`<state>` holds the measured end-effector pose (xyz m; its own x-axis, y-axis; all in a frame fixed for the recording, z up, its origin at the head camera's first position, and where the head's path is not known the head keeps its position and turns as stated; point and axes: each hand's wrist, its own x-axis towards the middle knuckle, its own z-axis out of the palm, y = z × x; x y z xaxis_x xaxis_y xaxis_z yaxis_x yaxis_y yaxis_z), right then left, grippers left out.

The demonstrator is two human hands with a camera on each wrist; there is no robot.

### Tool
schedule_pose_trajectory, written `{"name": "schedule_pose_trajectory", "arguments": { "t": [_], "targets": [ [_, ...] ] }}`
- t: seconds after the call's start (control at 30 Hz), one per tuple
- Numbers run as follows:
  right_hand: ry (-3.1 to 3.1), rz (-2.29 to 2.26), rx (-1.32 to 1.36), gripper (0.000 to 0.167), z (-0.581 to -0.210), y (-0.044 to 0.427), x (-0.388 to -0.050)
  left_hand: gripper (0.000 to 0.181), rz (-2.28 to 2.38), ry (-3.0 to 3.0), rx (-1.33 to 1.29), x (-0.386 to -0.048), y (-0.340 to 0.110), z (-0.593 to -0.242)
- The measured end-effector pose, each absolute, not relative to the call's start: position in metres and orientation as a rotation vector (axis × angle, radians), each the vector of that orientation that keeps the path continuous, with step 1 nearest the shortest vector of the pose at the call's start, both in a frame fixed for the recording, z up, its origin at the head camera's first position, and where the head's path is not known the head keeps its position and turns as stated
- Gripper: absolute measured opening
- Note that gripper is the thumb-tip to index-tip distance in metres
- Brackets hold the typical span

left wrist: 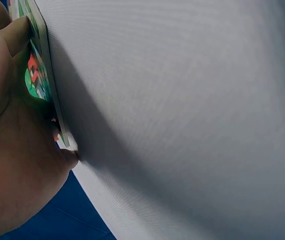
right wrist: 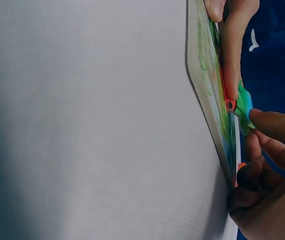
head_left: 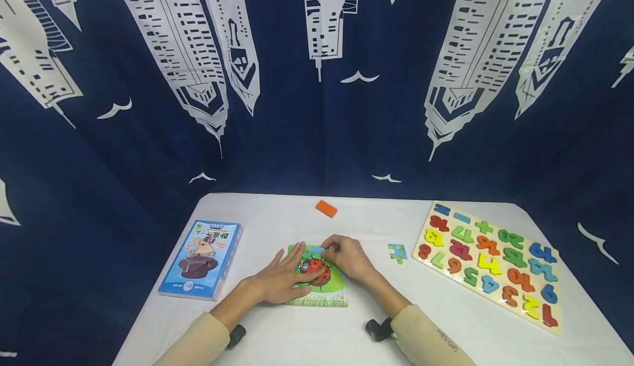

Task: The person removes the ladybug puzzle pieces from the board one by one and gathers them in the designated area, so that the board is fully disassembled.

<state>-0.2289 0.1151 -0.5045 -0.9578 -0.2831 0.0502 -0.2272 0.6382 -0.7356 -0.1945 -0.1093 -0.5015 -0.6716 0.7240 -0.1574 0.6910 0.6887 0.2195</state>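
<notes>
The left hand (head_left: 277,280) lies spread across the ladybug puzzle (head_left: 324,290) mid-way along the table (head_left: 292,338), while the right hand (head_left: 350,258) pinches a tilted piece (right wrist: 244,106), which could jam if pressed down askew or if the puzzle slid.

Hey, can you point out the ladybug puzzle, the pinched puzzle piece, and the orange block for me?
Ladybug puzzle (head_left: 322,281): head view, on the ladybug's red shell.
Pinched puzzle piece (right wrist: 244,106): right wrist view, on its green part.
Orange block (head_left: 326,208): head view, middle of its top.
</notes>
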Motion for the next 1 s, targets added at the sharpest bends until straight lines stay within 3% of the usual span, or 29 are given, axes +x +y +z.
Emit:
{"name": "schedule_pose_trajectory", "arguments": {
  "t": [0.23,1.0],
  "targets": [
    [2.775,-1.289,-0.435,0.009,-0.5039,0.1138,-0.229,0.05,0.195,2.663,1.138,-0.194,-0.1089,-0.5002],
    [2.707,-1.399,-0.442,0.01,-0.5058,0.12,-0.2297,0.048,0.214,2.667,1.111,-0.1942,-0.1078,-0.5013]
  ]
}}
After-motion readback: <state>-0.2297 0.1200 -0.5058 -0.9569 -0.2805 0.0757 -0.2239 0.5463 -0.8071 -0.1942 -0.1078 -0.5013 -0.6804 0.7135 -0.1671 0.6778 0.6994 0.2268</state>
